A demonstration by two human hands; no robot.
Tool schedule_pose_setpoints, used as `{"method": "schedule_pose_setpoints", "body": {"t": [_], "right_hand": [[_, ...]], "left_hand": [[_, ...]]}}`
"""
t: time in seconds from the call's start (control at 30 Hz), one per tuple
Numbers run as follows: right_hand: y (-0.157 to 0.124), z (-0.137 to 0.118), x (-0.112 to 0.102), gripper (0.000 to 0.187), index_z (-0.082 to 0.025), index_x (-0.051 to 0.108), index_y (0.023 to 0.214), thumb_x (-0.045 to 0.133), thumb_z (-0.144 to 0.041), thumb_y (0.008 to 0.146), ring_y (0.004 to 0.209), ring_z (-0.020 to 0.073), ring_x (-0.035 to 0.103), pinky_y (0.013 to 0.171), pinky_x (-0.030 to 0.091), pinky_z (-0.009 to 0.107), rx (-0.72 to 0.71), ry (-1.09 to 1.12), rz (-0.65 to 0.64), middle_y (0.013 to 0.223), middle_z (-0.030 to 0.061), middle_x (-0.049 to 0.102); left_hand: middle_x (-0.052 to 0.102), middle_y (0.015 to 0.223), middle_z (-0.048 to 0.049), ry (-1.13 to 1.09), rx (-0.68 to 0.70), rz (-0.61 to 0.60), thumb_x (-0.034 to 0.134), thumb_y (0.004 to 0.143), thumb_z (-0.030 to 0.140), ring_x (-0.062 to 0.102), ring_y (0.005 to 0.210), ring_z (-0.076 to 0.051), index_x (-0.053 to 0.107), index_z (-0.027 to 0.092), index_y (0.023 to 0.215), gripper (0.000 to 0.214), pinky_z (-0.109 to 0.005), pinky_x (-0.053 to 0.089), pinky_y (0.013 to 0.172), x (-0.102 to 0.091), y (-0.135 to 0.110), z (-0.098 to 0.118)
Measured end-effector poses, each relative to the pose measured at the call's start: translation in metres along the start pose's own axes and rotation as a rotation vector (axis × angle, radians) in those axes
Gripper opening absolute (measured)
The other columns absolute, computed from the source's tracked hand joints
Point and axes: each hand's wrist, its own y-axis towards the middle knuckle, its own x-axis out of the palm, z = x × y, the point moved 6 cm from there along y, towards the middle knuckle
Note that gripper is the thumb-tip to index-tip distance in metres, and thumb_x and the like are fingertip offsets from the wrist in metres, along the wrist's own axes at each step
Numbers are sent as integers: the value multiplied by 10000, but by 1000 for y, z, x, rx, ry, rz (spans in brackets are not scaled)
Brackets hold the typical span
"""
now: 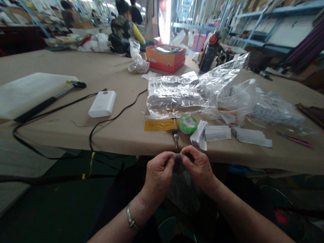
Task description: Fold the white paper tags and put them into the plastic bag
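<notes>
Here both hands meet just below the near edge of the surface [76, 131]. The left hand [158, 173] and the right hand [198, 167] are each pinched shut on the top edge of a small clear bag [181, 184], thumbs and forefingers nearly touching one another. The bag hangs down between the two hands, over the person's lap; what it contains is too blurred to tell. A bracelet [131, 217] sits on the left wrist. On the surface just beyond the fingers lies a small tool [175, 136] with its tip pointing toward the hands, beside a green ring [188, 124] and stacks of white strips [217, 133]. Farther back lie crumpled clear bags [177, 92], a white power bank [102, 104] and an orange box [165, 57]
</notes>
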Motion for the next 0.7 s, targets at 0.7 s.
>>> {"method": "schedule_pose_setpoints", "body": {"t": [0.7], "right_hand": [[-29,-10,-19,121,-182,595,1068,570,-189,950,756,125,579,695,435,193,-56,-54,-106,873,-16,616]], "left_hand": [[689,746,8,-81,-16,-78,596,845,240,633,674,-119,710,214,826,118,-171,477,621,-1,-25,-14]]}}
